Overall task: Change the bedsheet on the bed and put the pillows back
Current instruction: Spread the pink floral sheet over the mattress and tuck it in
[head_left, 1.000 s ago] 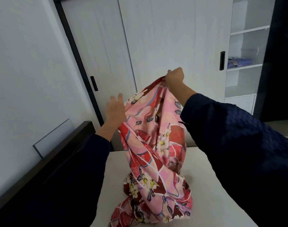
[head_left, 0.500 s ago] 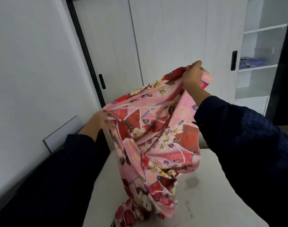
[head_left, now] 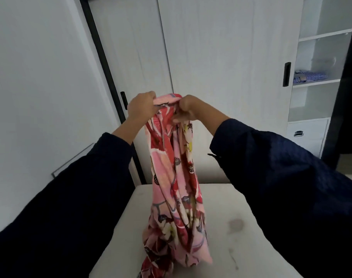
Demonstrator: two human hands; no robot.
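I see a white wood-grain wardrobe (head_left: 221, 77) with an open shelf bay (head_left: 323, 35) on its right. Below is a bare white mattress (head_left: 241, 207), smooth, with a grey stain. The pink-red floral bedsheet (head_left: 175, 187) hangs bunched in a long twisted column, its lower end piled on the mattress. My left hand (head_left: 141, 107) and right hand (head_left: 188, 109) are close together, fingers curled tight around the sheet's top. A blue checked cloth (head_left: 311, 77) lies on one shelf of the bay.

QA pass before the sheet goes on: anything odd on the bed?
Yes: a greyish stain blots the bare white mattress, right of the bunched pink-and-red floral bedsheet that the left hand and right hand grip.
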